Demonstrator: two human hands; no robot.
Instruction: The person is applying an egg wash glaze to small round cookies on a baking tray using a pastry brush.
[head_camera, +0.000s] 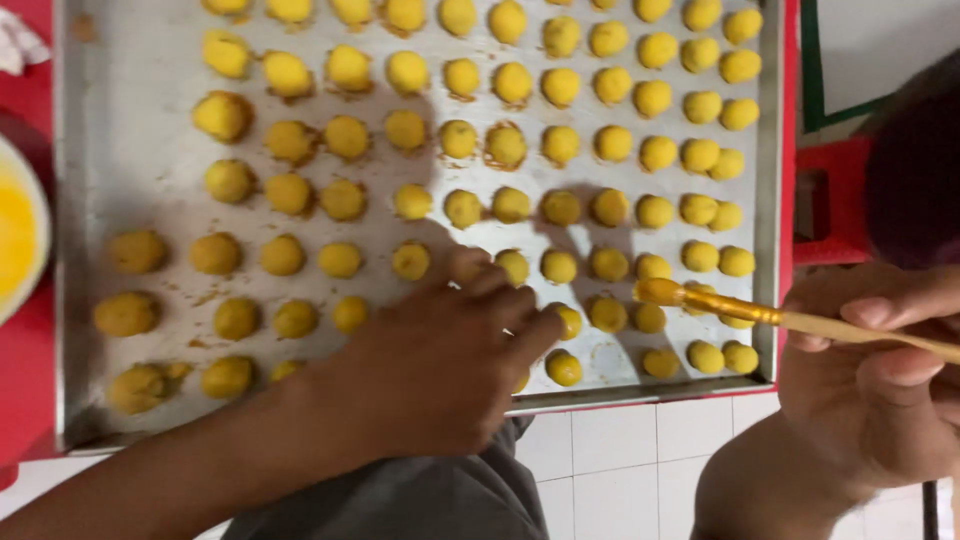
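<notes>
left hand (440, 365) fingers spread flat on tray (130, 150), steadying it | right hand (880, 370) at 3 o'clock pinches brush (790, 320), wet tip over dough balls (560, 265) | yellow bowl (15, 240) at 9

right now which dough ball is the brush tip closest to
The ball directly beside the brush bristles, in the tray's right columns; other balls sit clearly farther away.
</notes>
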